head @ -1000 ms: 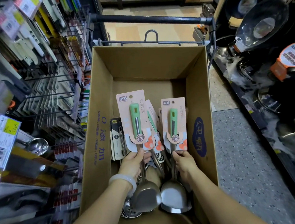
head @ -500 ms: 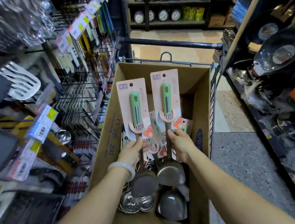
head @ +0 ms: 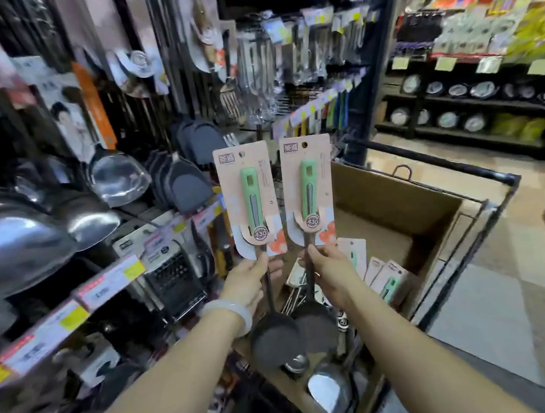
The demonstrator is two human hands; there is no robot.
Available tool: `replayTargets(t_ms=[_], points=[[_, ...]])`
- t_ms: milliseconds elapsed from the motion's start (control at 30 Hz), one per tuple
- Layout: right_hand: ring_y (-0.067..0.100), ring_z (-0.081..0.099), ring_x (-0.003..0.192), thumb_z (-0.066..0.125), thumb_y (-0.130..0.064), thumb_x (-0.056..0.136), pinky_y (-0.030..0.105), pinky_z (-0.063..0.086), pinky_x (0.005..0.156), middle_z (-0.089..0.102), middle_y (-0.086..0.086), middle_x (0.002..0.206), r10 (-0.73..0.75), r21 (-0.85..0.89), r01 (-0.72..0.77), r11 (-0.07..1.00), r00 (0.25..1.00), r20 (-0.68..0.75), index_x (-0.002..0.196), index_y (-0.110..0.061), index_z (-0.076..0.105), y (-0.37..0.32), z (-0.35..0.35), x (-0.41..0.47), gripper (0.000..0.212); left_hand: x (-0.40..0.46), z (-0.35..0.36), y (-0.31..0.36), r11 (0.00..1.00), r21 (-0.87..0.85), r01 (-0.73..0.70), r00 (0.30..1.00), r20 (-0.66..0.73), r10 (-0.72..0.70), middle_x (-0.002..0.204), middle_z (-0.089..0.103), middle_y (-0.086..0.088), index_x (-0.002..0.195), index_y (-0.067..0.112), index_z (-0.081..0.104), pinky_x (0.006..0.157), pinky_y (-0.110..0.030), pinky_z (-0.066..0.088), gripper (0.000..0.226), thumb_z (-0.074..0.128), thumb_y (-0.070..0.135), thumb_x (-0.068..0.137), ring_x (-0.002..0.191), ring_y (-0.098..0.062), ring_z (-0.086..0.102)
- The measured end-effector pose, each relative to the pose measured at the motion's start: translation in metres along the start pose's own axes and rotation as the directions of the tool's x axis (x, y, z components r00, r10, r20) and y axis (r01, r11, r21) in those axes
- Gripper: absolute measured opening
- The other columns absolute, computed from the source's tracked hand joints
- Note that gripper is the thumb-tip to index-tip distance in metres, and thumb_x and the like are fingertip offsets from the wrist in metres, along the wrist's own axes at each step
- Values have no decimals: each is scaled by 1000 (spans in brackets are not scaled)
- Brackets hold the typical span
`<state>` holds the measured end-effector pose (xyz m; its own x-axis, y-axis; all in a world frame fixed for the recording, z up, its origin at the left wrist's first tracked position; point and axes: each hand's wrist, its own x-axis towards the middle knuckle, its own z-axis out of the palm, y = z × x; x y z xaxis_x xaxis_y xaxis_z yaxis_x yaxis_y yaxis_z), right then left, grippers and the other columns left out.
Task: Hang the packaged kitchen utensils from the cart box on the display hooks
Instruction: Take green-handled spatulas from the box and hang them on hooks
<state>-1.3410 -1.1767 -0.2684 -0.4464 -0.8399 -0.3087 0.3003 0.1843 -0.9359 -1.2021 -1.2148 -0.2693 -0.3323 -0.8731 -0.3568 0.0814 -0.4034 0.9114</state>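
Upright, left hand (head: 251,281) gripping one carded spatula (head: 251,204), right hand (head: 330,272) gripping second spatula (head: 309,190) just beside, cardboard box (head: 395,203) beyond.

Materials: card, plastic, metal, corrugated board.

Two spatulas (head: 252,214) (head: 309,193): matt pale-pink paper backing cards, smooth green plastic handles with a metal inlay strip, dark metal shafts and blades. Box (head: 395,203): rough brown corrugated cardboard, matt. Ladles on the rack (head: 23,245): glossy polished steel. Grey turners (head: 185,187): matt, look like silicone or plastic. Bangle on left wrist (head: 237,310): smooth, pale, glossy.
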Motion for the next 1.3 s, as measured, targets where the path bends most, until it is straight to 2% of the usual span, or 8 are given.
replayTargets(t_ms=[233,400,533,600,700,833,1033,1300], points=[[19,59,62,49,-18,97,26,52,53,63,9,74,23,-14,-20,1000,958,285,84,-7,58,-1,90,-59,19,-94,-79,29,991,-52,-123,974,-198,110,99,67,-5,106,11,59,98,-37,44,24,44,27,96,86,-13,63],[21,61,59,48,-17,97,30,50,50,61,10,72,45,-27,-37,999,868,495,84,-6,56,10,160,-113,19,-158,-143,40,978,-68,-195,922,-353,159,102,66,-11,108,-1,59,91,-32,48,30,44,23,96,88,-17,62],[20,54,68,46,-14,97,29,44,63,60,7,70,5,-35,20,999,795,607,77,-8,53,19,221,-162,23,-219,-199,51,974,32,-226,853,-476,214,80,68,1,87,12,60,62,-18,49,22,47,29,95,71,-9,63],[15,51,63,45,-17,98,27,38,57,58,2,65,20,-79,43,996,749,662,74,-11,52,24,253,-194,26,-254,-231,56,967,89,-240,799,-548,248,96,67,-6,95,10,63,83,-28,49,29,50,35,93,90,-19,60],[17,55,61,47,-20,97,27,41,51,60,0,61,47,-110,44,993,707,706,74,-12,53,33,286,-226,25,-293,-267,64,959,84,-269,760,-593,265,103,68,-13,95,4,67,102,-51,42,35,54,36,90,101,-30,63],[34,60,51,49,-20,96,32,58,61,63,5,65,39,-138,97,986,665,746,80,-9,57,38,333,-273,22,-338,-314,72,946,111,-306,711,-633,305,95,74,-4,89,14,69,93,-38,50,28,51,36,91,95,-20,68],[17,57,75,48,-21,97,35,40,78,65,1,76,-98,-33,185,982,654,750,79,-13,58,8,392,-301,22,-366,-354,82,921,39,-387,695,-644,320,85,74,0,93,9,64,52,-14,51,22,51,27,93,72,-7,68],[12,60,74,45,-23,98,27,45,67,64,-1,81,-181,96,165,982,646,742,82,-15,55,-53,429,-302,21,-372,-358,94,903,-8,-430,731,-591,343,89,72,-4,95,10,63,67,-25,48,21,48,25,94,81,-15,65]])
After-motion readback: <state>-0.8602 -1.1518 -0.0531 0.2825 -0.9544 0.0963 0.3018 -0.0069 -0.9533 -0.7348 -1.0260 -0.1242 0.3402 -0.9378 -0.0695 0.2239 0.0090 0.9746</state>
